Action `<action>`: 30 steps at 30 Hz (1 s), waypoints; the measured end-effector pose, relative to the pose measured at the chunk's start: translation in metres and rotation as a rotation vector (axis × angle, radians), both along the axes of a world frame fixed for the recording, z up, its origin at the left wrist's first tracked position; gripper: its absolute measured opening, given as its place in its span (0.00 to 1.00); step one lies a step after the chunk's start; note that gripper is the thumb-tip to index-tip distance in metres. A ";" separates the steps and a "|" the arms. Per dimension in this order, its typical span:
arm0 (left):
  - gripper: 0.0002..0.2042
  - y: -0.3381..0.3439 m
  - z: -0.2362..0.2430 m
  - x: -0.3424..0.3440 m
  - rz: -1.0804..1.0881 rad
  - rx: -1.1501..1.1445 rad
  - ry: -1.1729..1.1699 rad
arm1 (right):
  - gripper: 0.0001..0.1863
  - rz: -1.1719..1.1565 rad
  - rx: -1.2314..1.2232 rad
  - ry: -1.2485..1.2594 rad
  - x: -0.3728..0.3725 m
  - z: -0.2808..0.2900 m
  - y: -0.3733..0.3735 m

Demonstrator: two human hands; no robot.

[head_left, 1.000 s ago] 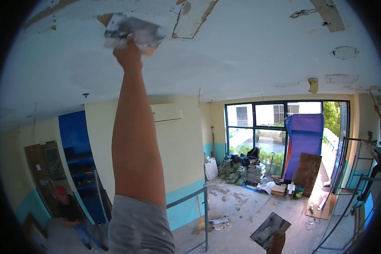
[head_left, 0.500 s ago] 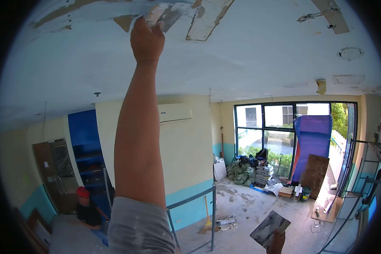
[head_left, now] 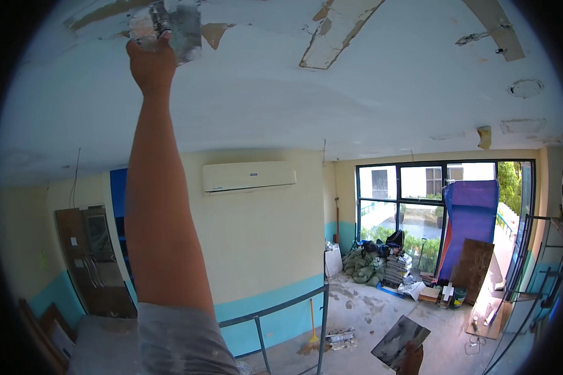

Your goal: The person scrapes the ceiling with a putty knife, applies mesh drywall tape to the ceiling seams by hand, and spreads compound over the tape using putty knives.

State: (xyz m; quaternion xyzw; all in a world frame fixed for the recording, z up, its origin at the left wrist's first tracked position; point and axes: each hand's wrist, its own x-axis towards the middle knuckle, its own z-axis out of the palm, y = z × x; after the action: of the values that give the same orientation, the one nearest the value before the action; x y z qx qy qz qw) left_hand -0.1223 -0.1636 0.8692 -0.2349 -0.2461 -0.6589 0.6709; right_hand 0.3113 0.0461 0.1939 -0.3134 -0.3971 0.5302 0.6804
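- As the raised left hand (head_left: 151, 62) slides toward eleven o'clock across the ceiling (head_left: 281, 112), the plastering trowel (head_left: 169, 25) it grips now covers a bare brown patch that showed beside it half a second ago; I judge a smoothing pass is under way over the damaged strip.
- Compared with a second ago, the arm has swung out and back, so the blade seems to work the same stretch in repeated strokes rather than moving on.
- Fingers of the left hand wrap tight round the trowel's handle, though the handle itself is hidden behind the fist and only the grey, smeared blade shows, pressed flat to the ceiling.
- At one o'clock a long peeled strip (head_left: 341, 31) of ceiling stays untouched, well apart from the blade.
- Down at five o'clock the right hand (head_left: 411, 362) is cut off by the picture's edge; only a bit of it shows under the square grey mortar board (head_left: 399, 340) it holds up, and it has kept its place throughout.
- Whether fresh plaster lies on the board I cannot tell; its face looks dark and streaked.
- Beyond, the air conditioner (head_left: 249, 176) and window (head_left: 431, 206) sit unchanged; floor clutter is too small to name.
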 end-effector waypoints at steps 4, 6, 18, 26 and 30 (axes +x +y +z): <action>0.31 -0.031 0.002 -0.039 -0.134 0.137 -0.070 | 0.26 0.040 0.044 -0.025 0.002 -0.012 0.015; 0.30 -0.038 -0.006 -0.061 -0.409 0.142 0.033 | 0.26 0.024 0.037 -0.043 0.006 -0.018 0.020; 0.30 0.189 -0.033 0.092 -1.456 -0.182 0.422 | 0.22 -0.035 0.101 -0.003 0.014 -0.027 0.022; 0.34 0.235 0.030 0.115 -1.314 -0.222 0.231 | 0.25 -0.059 -0.056 0.015 0.037 -0.033 0.005; 0.32 0.241 0.015 0.089 -1.168 -0.202 0.050 | 0.23 -0.130 -0.051 0.015 0.045 -0.030 -0.004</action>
State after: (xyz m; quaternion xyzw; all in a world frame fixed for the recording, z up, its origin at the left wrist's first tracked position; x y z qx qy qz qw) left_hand -0.0329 0.0773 0.8845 -0.4096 -0.1215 -0.8866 0.1771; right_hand 0.3563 0.0422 0.1638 -0.3518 -0.3573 0.4972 0.7080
